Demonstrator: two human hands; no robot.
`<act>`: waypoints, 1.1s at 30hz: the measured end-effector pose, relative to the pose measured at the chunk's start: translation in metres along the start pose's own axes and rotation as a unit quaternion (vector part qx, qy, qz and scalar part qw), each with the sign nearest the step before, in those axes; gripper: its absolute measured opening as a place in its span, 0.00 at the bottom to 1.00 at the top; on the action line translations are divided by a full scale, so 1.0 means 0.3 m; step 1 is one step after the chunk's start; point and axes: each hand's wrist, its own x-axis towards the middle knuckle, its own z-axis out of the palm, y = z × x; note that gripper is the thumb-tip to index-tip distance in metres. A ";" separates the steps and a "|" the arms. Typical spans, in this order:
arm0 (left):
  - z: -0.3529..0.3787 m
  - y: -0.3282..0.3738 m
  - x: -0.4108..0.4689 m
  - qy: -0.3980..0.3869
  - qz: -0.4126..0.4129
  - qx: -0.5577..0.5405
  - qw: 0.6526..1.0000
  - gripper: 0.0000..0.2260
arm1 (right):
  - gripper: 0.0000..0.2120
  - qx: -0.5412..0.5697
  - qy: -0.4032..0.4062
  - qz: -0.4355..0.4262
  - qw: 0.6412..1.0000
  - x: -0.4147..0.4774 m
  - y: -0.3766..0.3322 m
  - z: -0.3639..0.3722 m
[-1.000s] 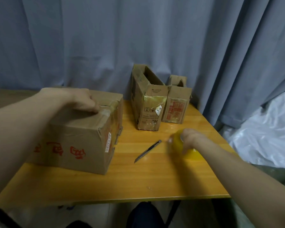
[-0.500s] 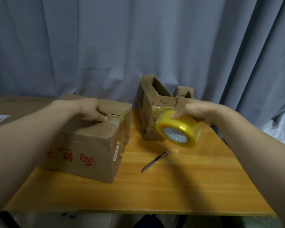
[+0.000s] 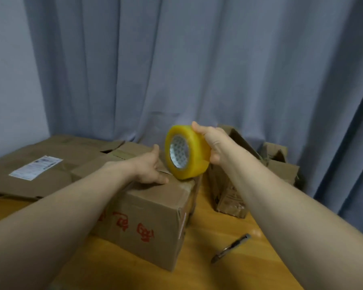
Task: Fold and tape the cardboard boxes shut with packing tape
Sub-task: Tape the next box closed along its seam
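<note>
A closed cardboard box (image 3: 151, 214) with red print on its front stands on the wooden table (image 3: 228, 275). My left hand (image 3: 150, 166) lies on the box's top near its right end, fingers extended over the flap seam. My right hand (image 3: 213, 143) grips a yellow roll of packing tape (image 3: 187, 151) by its outer rim. The roll is upright, and its lower edge sits at the box's top right edge, just right of my left hand.
A utility knife (image 3: 231, 248) lies on the table to the right of the box. Two smaller open boxes (image 3: 233, 193) (image 3: 281, 164) stand at the back right. Flattened cardboard (image 3: 40, 164) with a white label lies at the left. A grey curtain hangs behind.
My right hand has carried the tape roll from over the table up and left to the box's top right edge. My left hand stays on the box top. The camera has tilted up.
</note>
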 end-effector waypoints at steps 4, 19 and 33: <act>-0.055 0.024 -0.012 0.090 0.019 -0.032 0.995 0.31 | 0.24 -0.035 -0.012 -0.011 0.999 0.002 0.008 0.031; -0.203 0.236 -0.011 0.231 0.009 -0.244 0.942 0.10 | 0.22 -0.056 -0.049 -0.039 0.996 -0.007 0.012 -0.004; -0.233 0.149 0.038 0.290 -0.007 -0.005 0.957 0.13 | 0.26 -0.076 -0.185 -0.068 0.977 0.009 0.138 -0.034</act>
